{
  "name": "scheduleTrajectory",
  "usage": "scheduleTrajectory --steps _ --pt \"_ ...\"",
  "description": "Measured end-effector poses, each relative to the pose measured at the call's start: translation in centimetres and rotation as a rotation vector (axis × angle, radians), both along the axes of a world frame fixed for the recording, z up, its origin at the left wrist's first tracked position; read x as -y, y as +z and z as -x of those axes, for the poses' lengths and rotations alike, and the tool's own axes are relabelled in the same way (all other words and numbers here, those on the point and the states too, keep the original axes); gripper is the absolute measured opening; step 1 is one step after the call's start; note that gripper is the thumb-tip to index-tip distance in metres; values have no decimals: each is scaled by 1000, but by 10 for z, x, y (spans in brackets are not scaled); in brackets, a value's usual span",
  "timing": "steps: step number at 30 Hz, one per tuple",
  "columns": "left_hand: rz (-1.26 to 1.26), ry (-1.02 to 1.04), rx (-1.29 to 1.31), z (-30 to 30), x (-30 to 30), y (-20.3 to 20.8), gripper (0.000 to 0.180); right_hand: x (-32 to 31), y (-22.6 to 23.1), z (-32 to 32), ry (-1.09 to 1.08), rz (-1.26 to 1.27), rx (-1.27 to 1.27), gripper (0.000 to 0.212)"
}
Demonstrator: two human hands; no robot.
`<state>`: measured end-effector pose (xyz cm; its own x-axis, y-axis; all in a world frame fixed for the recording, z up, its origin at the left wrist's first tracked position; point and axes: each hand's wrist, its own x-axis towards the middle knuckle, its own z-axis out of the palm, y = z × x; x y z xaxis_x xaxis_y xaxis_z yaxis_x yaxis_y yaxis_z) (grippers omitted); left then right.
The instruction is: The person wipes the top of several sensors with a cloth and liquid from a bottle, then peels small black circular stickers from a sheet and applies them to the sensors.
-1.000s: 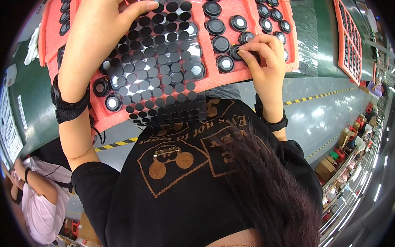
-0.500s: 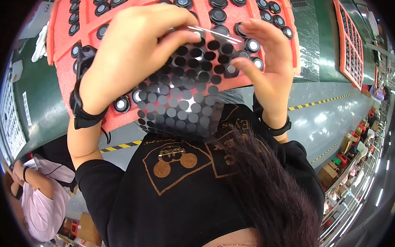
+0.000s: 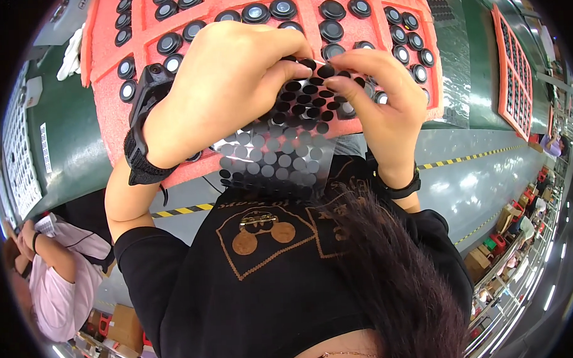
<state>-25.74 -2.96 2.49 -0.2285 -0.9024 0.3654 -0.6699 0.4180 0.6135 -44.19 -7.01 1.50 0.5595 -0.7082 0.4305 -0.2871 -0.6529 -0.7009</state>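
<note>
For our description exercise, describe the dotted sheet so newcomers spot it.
Find the pink foam tray. Across its near edge, between left hand and right hand, is a clear plastic sheet. Unlike the tray's chunky round parts, it's see-through, with flat black dots.

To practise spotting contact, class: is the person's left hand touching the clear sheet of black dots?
Touching. The head view shows the left hand pinching the clear sheet near its upper edge.

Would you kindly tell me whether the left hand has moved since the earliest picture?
Yes: against the pink tray, the left hand moved right and toward the wearer.
</note>
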Motion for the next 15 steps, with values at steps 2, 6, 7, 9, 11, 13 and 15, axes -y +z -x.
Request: scheduleTrajectory --steps 2,6,7,9,11,13,15 --pt "25 3 -2 2 -1 0 9 0 -3 -1 -5 13 36 15" --pt "-65 -10 -51 2 -4 7 8 2 -13 1 23 78 125 16" --pt "-150 -15 -101 1 -3 9 7 3 -15 2 56 118 143 17" --pt "-318 -26 -201 0 -2 10 6 3 -15 3 89 158 159 17" --pt "-312 -6 -209 -1 -3 9 5 0 -12 4 109 -28 257 19" --pt "-301 33 -221 -2 -4 9 5 -2 -9 3 124 -121 306 20" --pt "-293 35 -212 -2 -4 8 5 -3 -7 1 30 -123 256 20"
